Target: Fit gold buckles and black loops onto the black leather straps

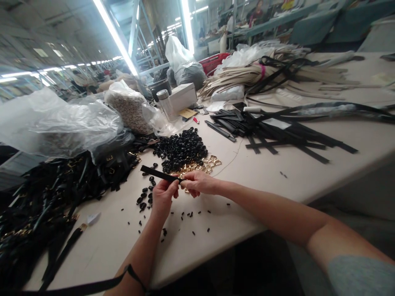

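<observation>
A flat black strap (157,173) is stretched between my two hands, its free end pointing to the upper left. My left hand (165,193) is closed around its middle, thumb on top. At the strap's right end my right hand (197,183) pinches with thumb and fingers, and the very tip is hidden there. Just beyond the hands lies a heap of small black loops (182,148), with gold metal buckles (211,162) at its near side. Several loose black loops (143,197) lie left of my left hand.
On the left, a large pile of black straps with gold fittings (61,193) spreads under plastic bags (61,119). More black strips (277,135) lie to the right, beige strap bundles (234,78) behind. A clear bottle (166,105) stands by a white box (183,96). Tiny black bits dot the tabletop (240,242).
</observation>
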A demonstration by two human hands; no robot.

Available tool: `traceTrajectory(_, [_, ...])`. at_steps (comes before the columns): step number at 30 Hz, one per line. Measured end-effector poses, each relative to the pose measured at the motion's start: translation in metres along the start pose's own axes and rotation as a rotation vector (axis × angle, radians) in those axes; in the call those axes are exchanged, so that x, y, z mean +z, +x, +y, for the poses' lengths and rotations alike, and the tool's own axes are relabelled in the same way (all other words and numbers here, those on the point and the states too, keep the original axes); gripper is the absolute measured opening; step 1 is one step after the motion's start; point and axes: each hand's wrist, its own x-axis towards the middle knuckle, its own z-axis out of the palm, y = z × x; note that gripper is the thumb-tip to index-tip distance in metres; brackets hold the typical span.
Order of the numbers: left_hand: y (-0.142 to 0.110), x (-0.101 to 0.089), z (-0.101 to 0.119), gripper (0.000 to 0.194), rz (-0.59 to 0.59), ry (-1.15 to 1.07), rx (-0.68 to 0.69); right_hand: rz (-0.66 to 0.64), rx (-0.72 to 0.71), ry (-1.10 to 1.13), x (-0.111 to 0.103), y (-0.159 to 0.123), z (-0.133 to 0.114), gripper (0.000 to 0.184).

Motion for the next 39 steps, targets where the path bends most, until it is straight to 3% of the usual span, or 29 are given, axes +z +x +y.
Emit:
traceTrajectory(7, [-0.001,0.004,0.013,0.023,-0.111,-0.589,-0.357,0.073,-0.109,0.017,0.004,0.0,-0.001,0.014])
traceTrajectory(13, [-0.004,0.003,0.018,0.025,-0.137,-0.769,-0.482,0.08,-0.192,-0.01,0.007,0.004,0.009,0.02])
traceTrajectory(24, [-0.01,0.005,0.017,0.035,-0.179,-0.803,-0.509,0.114,-0.218,-0.047,0.008,0.002,0.009,0.011])
traceTrajectory(34, [-0.008,0.007,0.014,0.023,-0.197,-0.732,-0.528,0.179,-0.239,-0.08,0.012,-0.005,0.004,0.012])
traceTrajectory(37, [-0.009,0.01,0.014,0.022,-0.172,-0.583,-0.437,0.206,-0.245,-0.174,0.009,-0.007,0.003,0.014])
traceTrajectory(39, [-0.007,0.009,0.015,0.02,-0.136,-0.396,-0.285,0.202,-0.238,-0.237,0.006,-0.006,0.002,0.017])
